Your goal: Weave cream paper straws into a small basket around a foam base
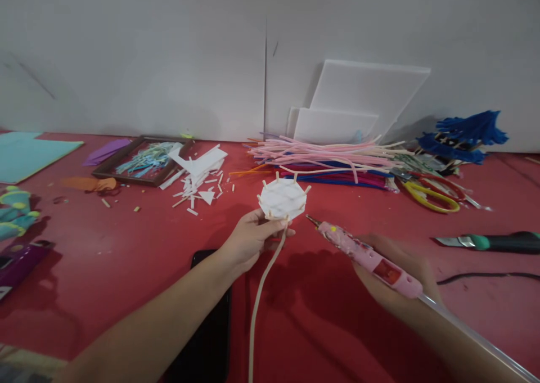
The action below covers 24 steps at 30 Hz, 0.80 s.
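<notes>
My left hand (248, 239) is closed on the near edge of a white many-sided board piece (283, 198), held above the red table. Short pale pegs stand up around its rim. A long cream pipe cleaner (262, 293) hangs from the near edge at my fingers and runs down toward me. My right hand (396, 265) is wrapped round a pink hot glue gun (363, 252) with a clear glue stick out of its back. The gun's metal tip points left, a little apart from the board piece. Part of the right hand is hidden behind the gun.
Pink and blue pipe cleaners (320, 155) lie at the back, before white foam boards (367, 93). Yellow-handled scissors (430, 197) and a cutter knife (489, 241) are at right. White scraps (202, 166), a brown frame (130, 176) and a dark phone (206, 327) lie leftward.
</notes>
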### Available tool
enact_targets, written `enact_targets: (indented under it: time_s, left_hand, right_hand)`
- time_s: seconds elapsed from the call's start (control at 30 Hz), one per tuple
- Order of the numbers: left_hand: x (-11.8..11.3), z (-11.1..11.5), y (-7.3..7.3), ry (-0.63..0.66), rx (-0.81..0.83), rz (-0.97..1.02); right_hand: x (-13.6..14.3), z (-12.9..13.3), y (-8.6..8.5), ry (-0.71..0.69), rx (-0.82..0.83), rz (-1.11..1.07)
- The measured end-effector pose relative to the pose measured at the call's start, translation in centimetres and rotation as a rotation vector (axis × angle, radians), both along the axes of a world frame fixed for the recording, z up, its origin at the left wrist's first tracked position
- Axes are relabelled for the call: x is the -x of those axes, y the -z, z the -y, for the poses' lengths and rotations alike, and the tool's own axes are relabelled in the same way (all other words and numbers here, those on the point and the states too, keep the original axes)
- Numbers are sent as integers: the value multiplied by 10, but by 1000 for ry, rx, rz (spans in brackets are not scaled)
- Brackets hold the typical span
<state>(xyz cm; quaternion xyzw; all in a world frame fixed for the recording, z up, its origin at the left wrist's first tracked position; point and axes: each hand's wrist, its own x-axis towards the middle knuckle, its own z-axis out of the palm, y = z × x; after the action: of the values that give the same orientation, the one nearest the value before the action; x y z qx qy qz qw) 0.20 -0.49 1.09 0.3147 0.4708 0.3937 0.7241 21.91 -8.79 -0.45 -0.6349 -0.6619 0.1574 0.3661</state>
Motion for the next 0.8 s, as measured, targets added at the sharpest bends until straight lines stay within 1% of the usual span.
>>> enact_targets:
  time_s: [0.13,0.2,0.33,0.57,0.8]
  left_hand:
    - [-2,2,-1,14,-31,-21]
    - [-3,3,-3,20,-39,-14]
    - [-3,4,-4,35,-37,8]
    - [-3,5,-4,35,-28,2]
    - [0,5,1,88,-50,37]
  right_hand:
    - [7,-1,5,-97,-183,16]
    - [10,-1,7,-105,-219,22]
    - [13,-2,8,-87,-229,22]
    - [8,-3,9,-57,-227,40]
    - [-2,-5,19,-84,-99,-75]
